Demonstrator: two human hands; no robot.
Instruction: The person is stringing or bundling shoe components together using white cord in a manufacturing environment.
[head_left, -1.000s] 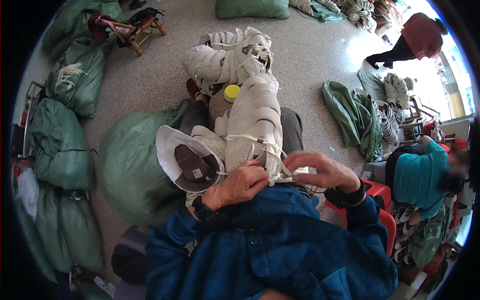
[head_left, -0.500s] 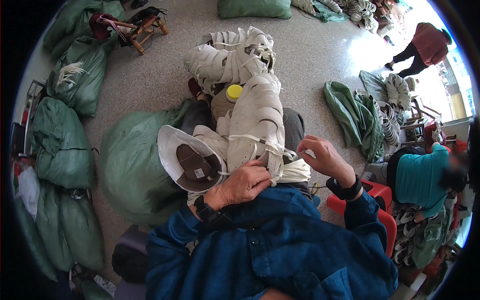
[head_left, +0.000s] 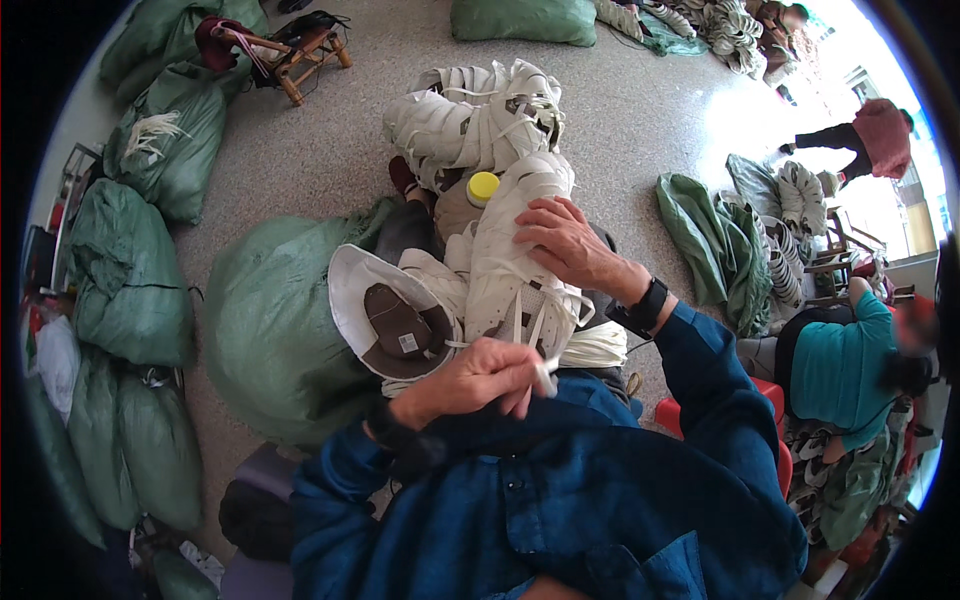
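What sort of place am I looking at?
Probably a shoe workshop, judging by the nested pale shoe uppers, the bundle of white laces and the bulging green sacks along the left.

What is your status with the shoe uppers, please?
Left hand pinching thin white lace; right hand open on long stack of off-white shoe uppers; round yellow lid beside stack, not blocking.

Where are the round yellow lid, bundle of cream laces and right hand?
Round yellow lid (head_left: 482,187): head view, middle of its top.
Bundle of cream laces (head_left: 597,347): head view, middle of visible strands.
Right hand (head_left: 581,252): head view, back of the hand.
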